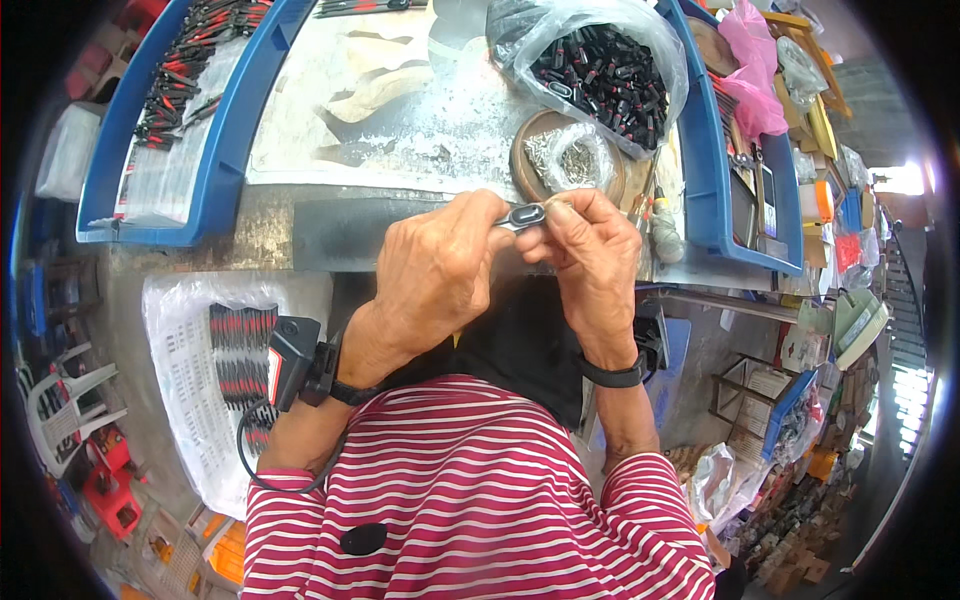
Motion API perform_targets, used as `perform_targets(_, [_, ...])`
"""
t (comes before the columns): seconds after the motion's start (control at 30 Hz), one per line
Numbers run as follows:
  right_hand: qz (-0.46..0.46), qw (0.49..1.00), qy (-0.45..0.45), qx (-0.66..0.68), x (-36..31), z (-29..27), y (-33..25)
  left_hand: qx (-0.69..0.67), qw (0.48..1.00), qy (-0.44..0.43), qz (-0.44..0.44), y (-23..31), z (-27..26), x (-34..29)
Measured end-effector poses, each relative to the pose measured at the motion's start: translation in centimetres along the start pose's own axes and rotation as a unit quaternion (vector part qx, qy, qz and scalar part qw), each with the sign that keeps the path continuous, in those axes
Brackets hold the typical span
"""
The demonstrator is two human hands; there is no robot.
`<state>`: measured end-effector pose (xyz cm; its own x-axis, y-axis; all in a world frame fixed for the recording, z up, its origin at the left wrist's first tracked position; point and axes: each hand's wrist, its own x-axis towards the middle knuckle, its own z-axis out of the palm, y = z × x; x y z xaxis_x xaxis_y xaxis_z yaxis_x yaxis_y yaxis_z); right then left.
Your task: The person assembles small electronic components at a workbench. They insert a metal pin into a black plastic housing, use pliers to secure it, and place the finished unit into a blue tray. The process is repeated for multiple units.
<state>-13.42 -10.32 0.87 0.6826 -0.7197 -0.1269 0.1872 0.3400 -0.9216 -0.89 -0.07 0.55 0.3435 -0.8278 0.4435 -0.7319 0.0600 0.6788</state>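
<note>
Between my two hands, just above the bench's front edge, is a small black oval part with a pale rim (525, 215). My left hand (437, 258) pinches its left end between thumb and fingers. At the other end, the thumb and fingertips of my right hand (592, 262) are closed on it. Just beyond the right hand stands a round brown tray (524, 170) holding a clear bag of small metal pieces (575, 160). Behind that, an open clear plastic bag (520, 42) is full of small black and red parts (605, 85).
A blue bin (225, 165) with black and red tools (185, 75) flanks the bench (350, 100) on the left. Another blue bin (708, 190) stands on the right. Below left, a white plastic-lined container (180, 350) holds rows of similar tools (243, 345).
</note>
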Motion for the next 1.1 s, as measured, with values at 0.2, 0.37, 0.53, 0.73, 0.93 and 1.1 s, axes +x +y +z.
perform_targets(0.2, [-0.004, 1.0, -0.002, -0.006, -1.6, 0.4, 0.8, -0.018, 1.0, -0.02, 0.01, 0.1, -0.2, -0.9])
perform_targets(0.37, [0.027, 0.998, -0.037, -0.031, -3.2, -0.2, 1.0, -0.004, 0.998, -0.061, 0.033, 0.4, -0.8, -2.2])
perform_targets(0.53, [0.028, 0.983, -0.092, -0.159, -4.8, -0.5, 0.9, -0.004, 0.993, -0.113, 0.015, 1.1, -1.6, -4.0])
perform_targets(0.73, [-0.076, 0.936, -0.147, -0.311, -4.9, -0.9, 1.4, 0.004, 0.99, -0.14, 0.017, 0.9, -1.7, -4.9])
perform_targets(0.93, [-0.139, 0.902, -0.15, -0.382, -5.4, -1.3, 1.8, -0.006, 0.991, -0.132, 0.037, 0.7, -1.0, -5.5])
perform_targets(1.1, [-0.175, 0.879, -0.171, -0.408, -5.7, -1.8, 2.1, -0.012, 0.989, -0.145, 0.042, 0.7, -0.7, -6.1])
